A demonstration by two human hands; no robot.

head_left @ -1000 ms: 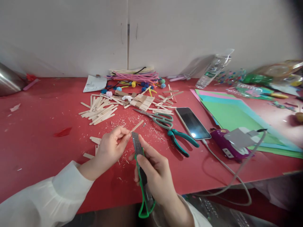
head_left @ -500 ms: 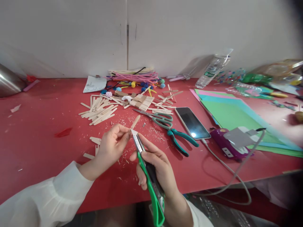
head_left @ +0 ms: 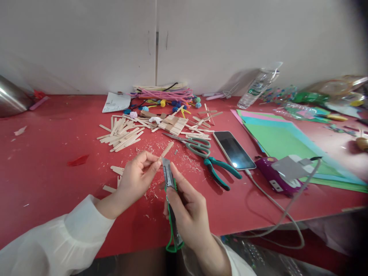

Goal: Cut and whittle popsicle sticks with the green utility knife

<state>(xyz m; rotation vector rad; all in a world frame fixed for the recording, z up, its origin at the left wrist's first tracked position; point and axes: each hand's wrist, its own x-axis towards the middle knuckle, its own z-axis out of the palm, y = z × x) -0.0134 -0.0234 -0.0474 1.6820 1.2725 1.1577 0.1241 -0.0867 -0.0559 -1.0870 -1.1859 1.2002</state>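
My left hand (head_left: 139, 176) pinches a small wooden stick (head_left: 167, 149), whose rounded end points up and to the right. My right hand (head_left: 188, 203) is wrapped round a green and black cutter (head_left: 169, 182). The cutter's metal tip is beside the stick, close to my left fingertips; whether the two touch is unclear. Wood shavings (head_left: 152, 191) lie scattered under and around both hands. A pile of wooden sticks (head_left: 123, 134) rests behind my left hand, and a few more sticks (head_left: 117, 169) are partly hidden by my left wrist.
Grey-green scissors (head_left: 198, 145), teal pliers (head_left: 220, 172) and a phone (head_left: 234, 149) lie right of my hands. A cable runs from the phone near a purple device (head_left: 276, 174). Coloured paper (head_left: 281, 142), a clear bottle (head_left: 255, 88) and pipe cleaners (head_left: 163, 93) are farther back.
The cutter has turned in my right hand to a more upright angle, with its green handle swung left. The stick in my left hand has shifted slightly right.
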